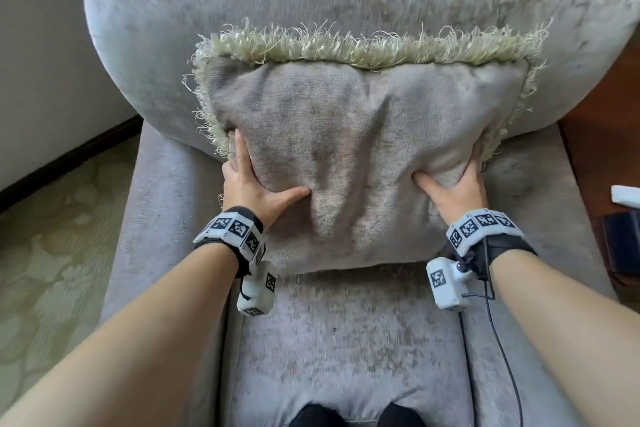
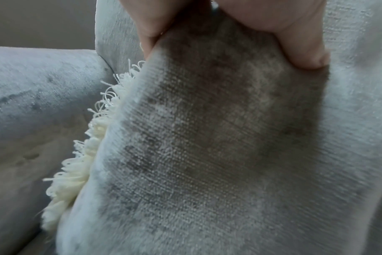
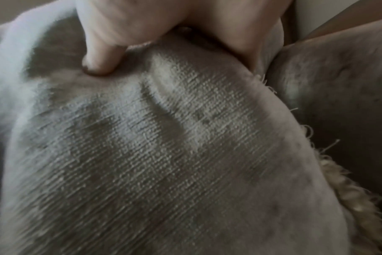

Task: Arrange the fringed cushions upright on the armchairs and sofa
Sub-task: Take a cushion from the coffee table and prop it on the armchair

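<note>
The fringed cushion [image 1: 349, 163] stands on the seat of the grey armchair [image 1: 346, 340], leaning against the backrest. Its lower edge rests on the seat; its fringed top edge lies against the backrest, below the backrest's rim. The cream fringe [image 1: 346, 48] runs along the top and down both sides.

The person holds the cushion with 2 hands, 1 at each lower side.

Left hand [image 1: 247, 184]: gripping the cushion's left edge. The thumb presses into the front face, the fingers wrap behind the edge into the fringe. The left wrist view confirms this: thumb on the front fabric, fingers behind, fabric pinched between.

Right hand [image 1: 457, 189]: gripping the cushion's right edge. The thumb digs into the front face and raises a fold of fabric; the fingers pass behind the edge. The right wrist view shows the thumb tip pressed into the fabric.

Each wrist carries a marker-coded band with a small camera unit.

A wooden side table [image 1: 602, 135] stands just beside the armchair's right arm, bearing a white object [image 1: 625, 196] and a dark object [image 1: 621, 243]. Patterned carpet [image 1: 52, 253] lies to the left.
</note>
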